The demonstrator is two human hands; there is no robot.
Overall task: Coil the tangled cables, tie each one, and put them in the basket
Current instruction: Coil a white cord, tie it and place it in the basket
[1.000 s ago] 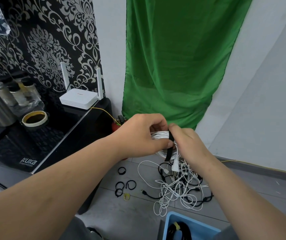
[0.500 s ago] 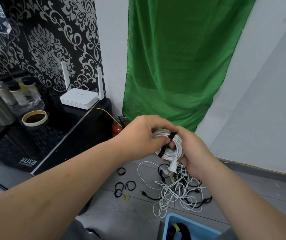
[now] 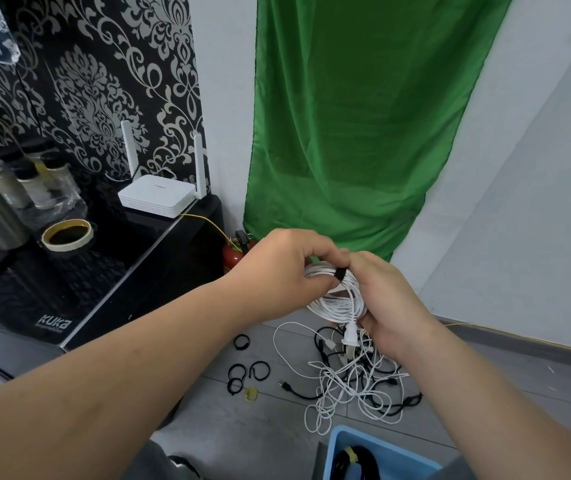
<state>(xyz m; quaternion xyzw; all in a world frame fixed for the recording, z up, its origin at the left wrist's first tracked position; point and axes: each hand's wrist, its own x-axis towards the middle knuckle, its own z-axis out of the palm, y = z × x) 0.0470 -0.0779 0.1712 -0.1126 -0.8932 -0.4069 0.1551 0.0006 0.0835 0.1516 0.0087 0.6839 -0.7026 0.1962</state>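
Observation:
Both hands hold a coiled white cable (image 3: 337,299) in the air above the floor. My left hand (image 3: 284,268) grips the coil's left side with curled fingers. My right hand (image 3: 386,299) holds the right side, its fingers at a black tie strap (image 3: 340,273) wrapped round the top of the coil. The coil's white plug (image 3: 350,337) hangs down below it. On the grey floor beneath lies a tangle of white and black cables (image 3: 353,382). A blue basket (image 3: 343,441) at the bottom edge holds a coiled black cable (image 3: 363,462) with a yellow tie.
Several black tie loops (image 3: 247,370) and a yellow one (image 3: 250,394) lie on the floor left of the tangle. A black cabinet (image 3: 131,268) at the left carries a white router (image 3: 157,199), a tape roll (image 3: 67,232) and jars. A green cloth (image 3: 363,133) hangs on the wall; a red extinguisher (image 3: 234,258) stands below.
The loose hanging end of the black strap has been wrapped up round the coil, leaving only a short band at the top. Both hands stayed on the coil.

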